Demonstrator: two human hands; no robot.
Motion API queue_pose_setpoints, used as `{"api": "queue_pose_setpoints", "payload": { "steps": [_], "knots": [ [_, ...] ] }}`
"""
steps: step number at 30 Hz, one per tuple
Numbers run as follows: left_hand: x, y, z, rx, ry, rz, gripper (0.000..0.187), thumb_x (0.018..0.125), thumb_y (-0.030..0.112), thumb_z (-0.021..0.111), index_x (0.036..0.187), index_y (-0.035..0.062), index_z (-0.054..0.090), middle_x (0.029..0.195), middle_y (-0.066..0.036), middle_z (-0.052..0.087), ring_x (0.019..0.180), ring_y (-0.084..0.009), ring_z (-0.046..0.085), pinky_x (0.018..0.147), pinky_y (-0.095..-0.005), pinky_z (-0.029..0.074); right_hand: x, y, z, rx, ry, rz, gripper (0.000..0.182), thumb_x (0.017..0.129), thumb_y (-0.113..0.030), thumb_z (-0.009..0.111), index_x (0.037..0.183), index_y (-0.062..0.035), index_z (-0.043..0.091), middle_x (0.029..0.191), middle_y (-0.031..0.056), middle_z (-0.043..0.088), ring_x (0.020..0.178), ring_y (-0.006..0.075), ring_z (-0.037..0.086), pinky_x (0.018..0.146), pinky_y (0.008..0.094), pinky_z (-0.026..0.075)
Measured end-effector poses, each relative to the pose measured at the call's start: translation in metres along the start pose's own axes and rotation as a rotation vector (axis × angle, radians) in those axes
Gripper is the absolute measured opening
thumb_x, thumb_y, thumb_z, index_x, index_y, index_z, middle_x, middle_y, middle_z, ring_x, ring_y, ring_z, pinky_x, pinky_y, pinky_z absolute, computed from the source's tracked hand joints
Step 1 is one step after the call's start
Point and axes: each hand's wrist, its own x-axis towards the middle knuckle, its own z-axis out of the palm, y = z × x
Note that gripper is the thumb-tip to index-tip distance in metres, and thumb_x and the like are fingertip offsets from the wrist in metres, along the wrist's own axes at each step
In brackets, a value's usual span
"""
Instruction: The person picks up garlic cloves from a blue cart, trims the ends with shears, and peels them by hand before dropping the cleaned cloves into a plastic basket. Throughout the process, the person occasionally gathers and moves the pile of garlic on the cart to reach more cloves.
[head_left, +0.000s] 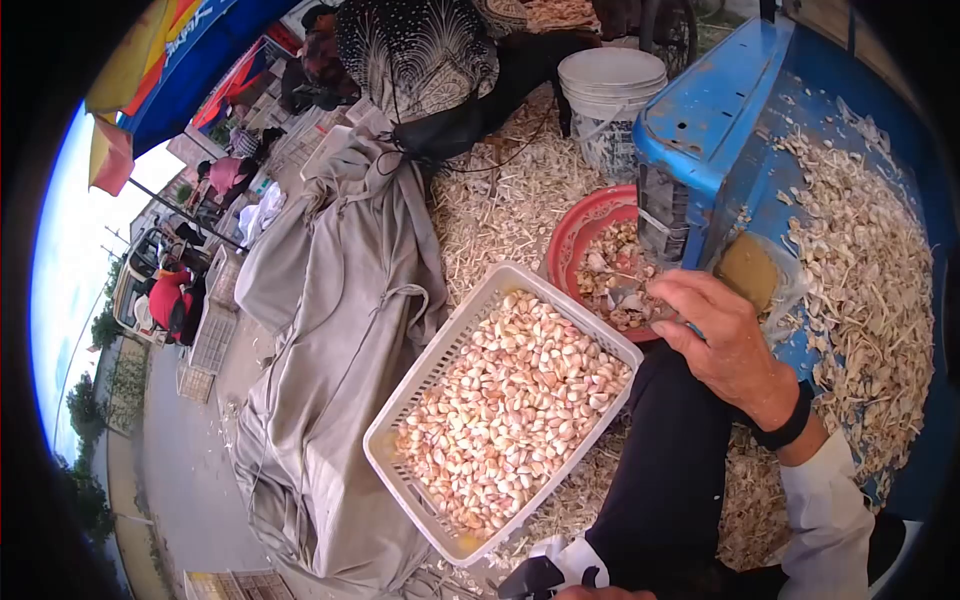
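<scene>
Your right hand (722, 345) rests at the near rim of the red bowl (578, 235) of unsorted garlic, its fingers curled, their grip impossible to tell, just right of the white basket (432, 365) of peeled cloves (510, 400), while your left hand is out of view.

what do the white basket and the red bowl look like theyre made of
Basket: looks like white moulded plastic, matt, with slotted lattice walls; it holds garlic cloves. Bowl: probably red plastic, slightly glossy with a thin patterned rim; enamelled metal cannot be ruled out. The right hand rests at its edge.
</scene>
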Motion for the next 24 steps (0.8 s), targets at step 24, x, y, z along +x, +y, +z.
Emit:
{"api": "queue_pose_setpoints", "payload": {
  "steps": [24],
  "knots": [
    [-0.001, -0.267, -0.025, -0.495, 0.563, -1.277, 0.025, 0.101, 0.026, 0.051, 0.103, 0.0026, 0.058, 0.066, -0.001, 0.046, 0.062, -0.0106, 0.049, 0.035, -0.0157, 0.029, -0.286, 0.068, -0.266, -0.472, -0.044, 0.9, 0.013, 0.08, 0.0, 0.065, 0.092, -0.0012, 0.068, 0.08, 0.0139, 0.067, 0.069, 0.0264, 0.065, 0.064, 0.0347, 0.051]
  ]
}}
